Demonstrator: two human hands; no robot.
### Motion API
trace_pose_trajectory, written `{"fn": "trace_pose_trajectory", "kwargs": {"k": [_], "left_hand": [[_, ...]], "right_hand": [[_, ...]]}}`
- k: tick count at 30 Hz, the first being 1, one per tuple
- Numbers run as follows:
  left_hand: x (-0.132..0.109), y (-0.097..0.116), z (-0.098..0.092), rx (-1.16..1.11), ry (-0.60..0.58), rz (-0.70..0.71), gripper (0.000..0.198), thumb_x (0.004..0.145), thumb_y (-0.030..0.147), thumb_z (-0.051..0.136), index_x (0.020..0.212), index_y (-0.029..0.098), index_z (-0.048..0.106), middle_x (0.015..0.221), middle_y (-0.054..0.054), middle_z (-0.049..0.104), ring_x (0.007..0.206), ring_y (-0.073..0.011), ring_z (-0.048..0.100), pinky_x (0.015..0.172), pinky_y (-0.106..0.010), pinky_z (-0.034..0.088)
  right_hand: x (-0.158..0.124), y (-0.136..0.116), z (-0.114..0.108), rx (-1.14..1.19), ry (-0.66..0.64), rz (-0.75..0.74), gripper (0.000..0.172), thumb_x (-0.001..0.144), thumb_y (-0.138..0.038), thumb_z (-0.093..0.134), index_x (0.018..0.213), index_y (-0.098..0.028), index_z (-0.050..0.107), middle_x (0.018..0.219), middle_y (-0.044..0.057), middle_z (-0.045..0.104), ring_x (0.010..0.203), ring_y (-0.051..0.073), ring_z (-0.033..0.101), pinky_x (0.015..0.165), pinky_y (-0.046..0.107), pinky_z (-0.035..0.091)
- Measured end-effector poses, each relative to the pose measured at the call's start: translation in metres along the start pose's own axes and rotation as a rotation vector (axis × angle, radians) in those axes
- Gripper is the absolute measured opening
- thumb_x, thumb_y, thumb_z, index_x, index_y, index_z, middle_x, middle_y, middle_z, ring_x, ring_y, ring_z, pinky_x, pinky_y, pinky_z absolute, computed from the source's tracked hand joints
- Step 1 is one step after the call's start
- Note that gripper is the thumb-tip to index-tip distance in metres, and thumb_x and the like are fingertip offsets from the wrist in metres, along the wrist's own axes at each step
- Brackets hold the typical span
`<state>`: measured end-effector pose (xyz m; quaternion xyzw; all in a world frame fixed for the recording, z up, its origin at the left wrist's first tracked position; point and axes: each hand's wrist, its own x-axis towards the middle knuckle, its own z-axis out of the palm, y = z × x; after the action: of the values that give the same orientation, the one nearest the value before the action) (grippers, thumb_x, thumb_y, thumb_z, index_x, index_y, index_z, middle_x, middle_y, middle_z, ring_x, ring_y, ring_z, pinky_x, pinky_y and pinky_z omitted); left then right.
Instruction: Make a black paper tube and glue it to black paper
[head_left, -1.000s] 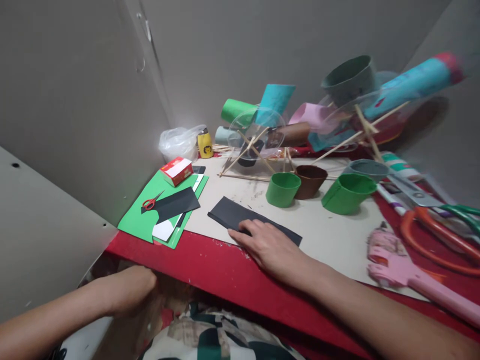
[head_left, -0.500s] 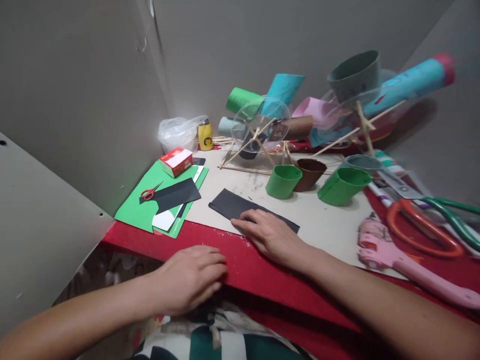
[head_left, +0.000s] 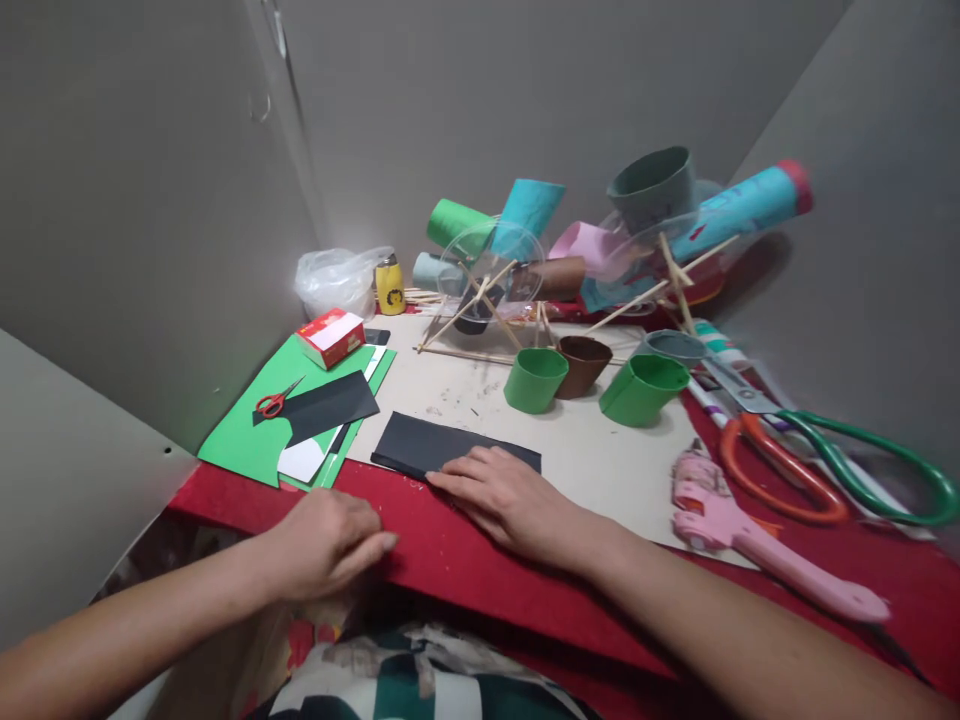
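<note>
The right hand [head_left: 510, 505] lay on the near edge of a black, oblong strip of thin sheet material [head_left: 442, 445] that rested on a cream-coloured flat board [head_left: 622, 470] at the front of the red-covered desk [head_left: 427, 545]. Its grip was wide — the fingers stretched out over the strip rather than closed around it. The left hand [head_left: 330, 540] hung by the desk's front edge, apart from the strip, its fingers curled; I could not tell how tight that grip was or whether it held anything. To the left, a pair of small red-handled scissors [head_left: 270, 403] and a second black piece [head_left: 337, 405] lay on a bright green sheet [head_left: 240, 445]. Beyond the strip stood a green, short open tube [head_left: 535, 380] beside a brown, short open tube [head_left: 583, 367] — and to the right lay a pink glue gun [head_left: 780, 565], near large scissors with orange and green handles [head_left: 745, 394].
</note>
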<state>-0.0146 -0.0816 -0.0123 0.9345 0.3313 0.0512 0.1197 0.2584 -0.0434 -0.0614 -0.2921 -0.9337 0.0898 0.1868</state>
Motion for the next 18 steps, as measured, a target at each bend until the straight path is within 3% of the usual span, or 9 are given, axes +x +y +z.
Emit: {"fn": "trace_pose_trajectory", "kwargs": {"k": [2, 4, 6, 8, 11, 14, 18], "left_hand": [[0.003, -0.009, 0.0, 0.025, 0.145, -0.026, 0.034, 0.101, 0.025, 0.038, 0.081, 0.016, 0.064, 0.072, -0.006, 0.067, 0.067, -0.0153, 0.063, 0.065, -0.027, 0.051], [0.014, -0.019, 0.007, 0.064, 0.266, 0.038, 0.024, 0.098, 0.022, 0.043, 0.105, 0.015, 0.065, 0.101, -0.012, 0.071, 0.092, -0.02, 0.066, 0.081, -0.034, 0.055], [0.029, -0.028, 0.016, 0.118, 0.281, 0.101, 0.031, 0.097, 0.021, 0.046, 0.125, 0.014, 0.058, 0.128, -0.016, 0.063, 0.117, -0.0261, 0.059, 0.098, -0.046, 0.05], [0.045, -0.037, 0.025, 0.149, 0.246, 0.116, 0.036, 0.097, 0.022, 0.046, 0.132, 0.015, 0.055, 0.137, -0.017, 0.057, 0.126, -0.0286, 0.053, 0.103, -0.051, 0.046], [0.065, -0.049, 0.032, 0.144, 0.229, 0.132, 0.035, 0.099, 0.021, 0.043, 0.13, 0.014, 0.057, 0.133, -0.016, 0.06, 0.12, -0.0283, 0.056, 0.098, -0.05, 0.049], [0.076, -0.06, 0.033, 0.105, 0.238, 0.184, 0.031, 0.099, 0.022, 0.043, 0.122, 0.013, 0.063, 0.121, -0.015, 0.066, 0.105, -0.0263, 0.061, 0.087, -0.044, 0.053], [0.084, -0.07, 0.032, 0.046, 0.214, 0.245, 0.028, 0.099, 0.022, 0.045, 0.117, 0.014, 0.065, 0.112, -0.014, 0.068, 0.093, -0.0233, 0.06, 0.079, -0.039, 0.052]], "right_hand": [[0.0, 0.002, -0.003, 0.027, -0.012, -0.016, 0.036, 0.101, -0.019, 0.042, 0.131, -0.02, 0.062, 0.12, 0.013, 0.069, 0.097, 0.023, 0.056, 0.081, 0.038, 0.045], [0.0, 0.006, -0.004, 0.042, -0.009, -0.014, 0.036, 0.101, -0.019, 0.042, 0.13, -0.021, 0.062, 0.12, 0.012, 0.07, 0.097, 0.023, 0.056, 0.08, 0.038, 0.045], [0.001, 0.012, -0.004, 0.052, 0.013, 0.004, 0.035, 0.1, -0.021, 0.045, 0.131, -0.023, 0.062, 0.122, 0.012, 0.069, 0.099, 0.024, 0.056, 0.083, 0.04, 0.046], [0.001, 0.018, -0.004, 0.069, 0.043, 0.034, 0.034, 0.098, -0.025, 0.051, 0.13, -0.023, 0.062, 0.124, 0.012, 0.068, 0.103, 0.025, 0.057, 0.087, 0.043, 0.047], [-0.001, 0.03, -0.008, 0.111, 0.112, 0.089, 0.034, 0.094, -0.025, 0.058, 0.128, -0.02, 0.063, 0.124, 0.013, 0.067, 0.109, 0.025, 0.059, 0.093, 0.044, 0.049], [-0.01, 0.039, -0.02, 0.12, 0.274, 0.204, 0.03, 0.095, -0.023, 0.055, 0.123, -0.018, 0.064, 0.119, 0.014, 0.069, 0.108, 0.026, 0.062, 0.093, 0.045, 0.05], [-0.032, 0.031, -0.035, 0.067, 0.419, 0.396, 0.025, 0.096, -0.022, 0.053, 0.118, -0.021, 0.064, 0.11, 0.012, 0.071, 0.101, 0.025, 0.065, 0.087, 0.043, 0.054]]}}
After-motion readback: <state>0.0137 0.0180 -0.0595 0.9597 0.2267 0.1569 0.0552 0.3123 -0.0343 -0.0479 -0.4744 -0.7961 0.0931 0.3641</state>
